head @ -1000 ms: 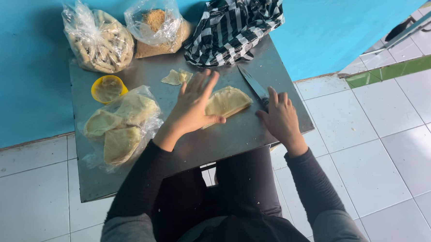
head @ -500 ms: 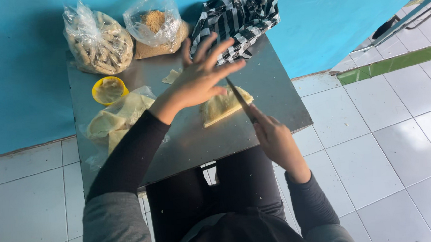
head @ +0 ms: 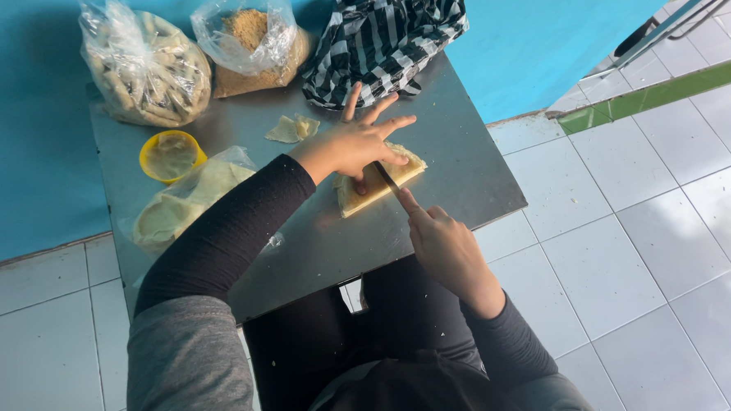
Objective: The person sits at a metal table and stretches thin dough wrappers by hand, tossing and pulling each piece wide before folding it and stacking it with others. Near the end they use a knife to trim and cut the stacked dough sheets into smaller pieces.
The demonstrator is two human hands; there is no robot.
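Stack of thin pale dough sheets lies flat near the middle of the grey metal table, slightly toward its right half. Left hand presses down on the stack, fingers spread and extended, palm over the near-left part. Right hand is clenched around the handle of a knife, forefinger laid along the back of the blade; blade sits across the stack, just beside the left thumb.

Judgement on doing the cut well: keep the flat hand's thumb and fingertips clear of the blade line, hold the sheets pinned so they don't slide, and draw the knife straight toward the body.

Edges and room: stack sits well in from the table's right and near edges. Bare metal lies open in front of the stack toward the person. Behind it the striped black-and-white bag is near the fingertips. Small dough offcuts lie to the left, then a yellow tub and a clear bag of pale rounds. Two clear bags stand at the far edge against the blue wall
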